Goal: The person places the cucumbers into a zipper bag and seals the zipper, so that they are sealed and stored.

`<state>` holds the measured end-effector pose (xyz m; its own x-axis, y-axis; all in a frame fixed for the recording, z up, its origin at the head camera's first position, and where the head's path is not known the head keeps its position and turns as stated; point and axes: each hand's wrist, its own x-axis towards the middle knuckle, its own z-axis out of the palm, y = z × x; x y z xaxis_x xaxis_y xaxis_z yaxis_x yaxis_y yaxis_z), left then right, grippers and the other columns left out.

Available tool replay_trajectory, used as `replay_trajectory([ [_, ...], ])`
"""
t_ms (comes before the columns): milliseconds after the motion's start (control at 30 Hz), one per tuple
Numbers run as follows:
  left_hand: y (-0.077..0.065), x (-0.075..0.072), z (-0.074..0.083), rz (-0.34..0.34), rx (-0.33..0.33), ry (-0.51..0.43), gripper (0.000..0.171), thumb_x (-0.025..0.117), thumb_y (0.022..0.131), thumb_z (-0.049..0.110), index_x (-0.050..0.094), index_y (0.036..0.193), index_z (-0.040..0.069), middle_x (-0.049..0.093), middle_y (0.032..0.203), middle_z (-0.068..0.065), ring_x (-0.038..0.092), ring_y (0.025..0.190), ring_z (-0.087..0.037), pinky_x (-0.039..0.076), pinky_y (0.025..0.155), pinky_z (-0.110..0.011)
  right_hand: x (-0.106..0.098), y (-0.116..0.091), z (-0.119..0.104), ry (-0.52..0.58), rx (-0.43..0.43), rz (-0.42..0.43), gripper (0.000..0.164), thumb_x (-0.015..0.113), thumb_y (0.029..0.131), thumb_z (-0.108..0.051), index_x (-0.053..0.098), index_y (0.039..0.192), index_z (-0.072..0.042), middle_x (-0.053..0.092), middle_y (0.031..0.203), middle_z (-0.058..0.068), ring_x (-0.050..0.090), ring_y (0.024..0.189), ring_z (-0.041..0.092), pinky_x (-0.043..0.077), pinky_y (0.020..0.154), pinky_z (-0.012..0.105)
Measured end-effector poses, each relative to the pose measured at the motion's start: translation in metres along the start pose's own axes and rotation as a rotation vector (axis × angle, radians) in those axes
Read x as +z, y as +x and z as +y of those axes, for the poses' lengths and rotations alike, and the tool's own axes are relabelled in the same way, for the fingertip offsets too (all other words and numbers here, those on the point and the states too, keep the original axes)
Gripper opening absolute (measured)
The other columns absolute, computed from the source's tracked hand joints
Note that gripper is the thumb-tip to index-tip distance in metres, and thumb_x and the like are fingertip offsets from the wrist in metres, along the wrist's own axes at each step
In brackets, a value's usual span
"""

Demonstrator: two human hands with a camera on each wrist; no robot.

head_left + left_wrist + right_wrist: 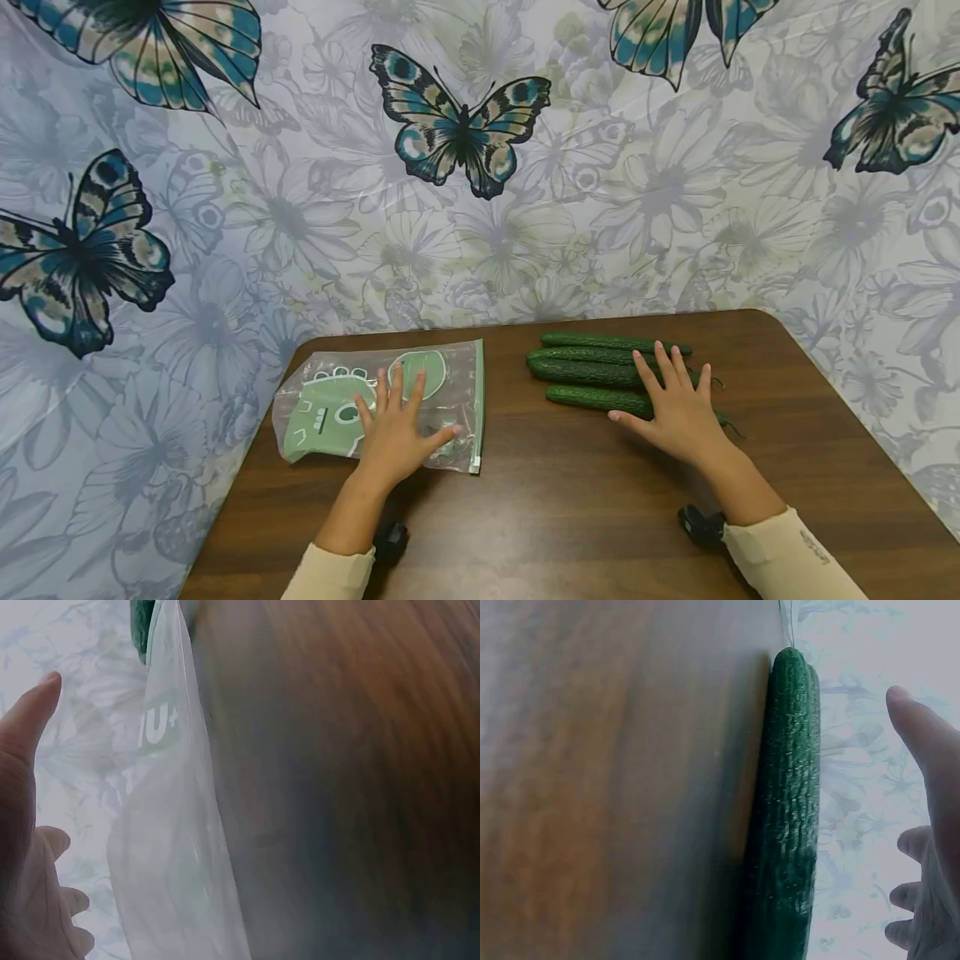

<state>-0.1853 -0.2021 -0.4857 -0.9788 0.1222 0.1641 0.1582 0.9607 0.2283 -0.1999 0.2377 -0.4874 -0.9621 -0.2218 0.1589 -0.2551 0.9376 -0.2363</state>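
Observation:
A clear plastic zip bag (318, 421) with a green and white printed design lies flat at the left of the table. My left hand (393, 442) hovers over its right half, fingers straight and spread. In the left wrist view the thumb (34, 712) stands apart from the bag (169, 825). Several dark green cucumbers (585, 372) lie side by side towards the right, stems pointing right. Over their stem ends is my right hand (678, 421), fingers fanned out and holding nothing. A gap shows between it and the nearest cucumber (784, 802) in the right wrist view.
The brown wooden table (540, 517) has a rounded far right corner. Close behind its far edge hangs a pale floral cloth (525, 250) with large butterflies. Black wrist devices sit under both forearms. The bag's green zip edge (478, 400) faces the cucumbers.

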Motion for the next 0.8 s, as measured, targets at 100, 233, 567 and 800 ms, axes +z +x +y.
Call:
replay_trajectory([
  [100,0.000,-0.001,0.005,0.001,0.009,-0.008,0.110,0.059,0.078,0.083,0.019,0.162,0.024,0.002,0.171,-0.017,-0.009,0.156,-0.044,-0.005,0.115,-0.083,-0.002,0.002,-0.002,-0.001,-0.011,0.003,0.106,0.056,0.086,-0.077,0.013,0.163,-0.019,0.005,0.169,0.022,0.004,0.155,0.049,-0.005,0.115,0.084],
  [233,0.001,-0.001,0.015,0.013,0.015,-0.008,0.107,0.057,0.080,0.083,0.018,0.162,0.028,0.004,0.171,-0.015,-0.005,0.157,-0.045,-0.001,0.117,-0.082,-0.003,0.005,-0.006,0.016,-0.045,0.035,0.103,0.058,0.086,-0.074,0.017,0.163,-0.019,0.007,0.169,0.022,0.006,0.155,0.048,-0.002,0.117,0.082],
  [567,0.004,0.018,0.044,0.125,-0.014,-0.097,0.075,0.072,0.086,0.057,0.052,0.148,0.019,0.044,0.156,-0.017,0.035,0.146,-0.044,0.024,0.115,-0.077,0.003,0.013,-0.038,0.278,-0.063,0.061,0.089,0.068,0.094,-0.047,0.021,0.162,-0.014,0.021,0.165,0.025,0.018,0.153,0.048,0.017,0.120,0.076],
  [800,0.006,0.026,0.061,0.051,-0.027,-0.194,0.070,0.075,0.087,0.051,0.055,0.144,0.017,0.048,0.153,-0.016,0.044,0.138,-0.044,0.039,0.107,-0.068,0.012,0.015,-0.059,0.420,-0.055,0.045,0.076,0.068,0.097,-0.036,0.031,0.158,-0.010,0.035,0.159,0.021,0.037,0.144,0.046,0.038,0.112,0.071],
])
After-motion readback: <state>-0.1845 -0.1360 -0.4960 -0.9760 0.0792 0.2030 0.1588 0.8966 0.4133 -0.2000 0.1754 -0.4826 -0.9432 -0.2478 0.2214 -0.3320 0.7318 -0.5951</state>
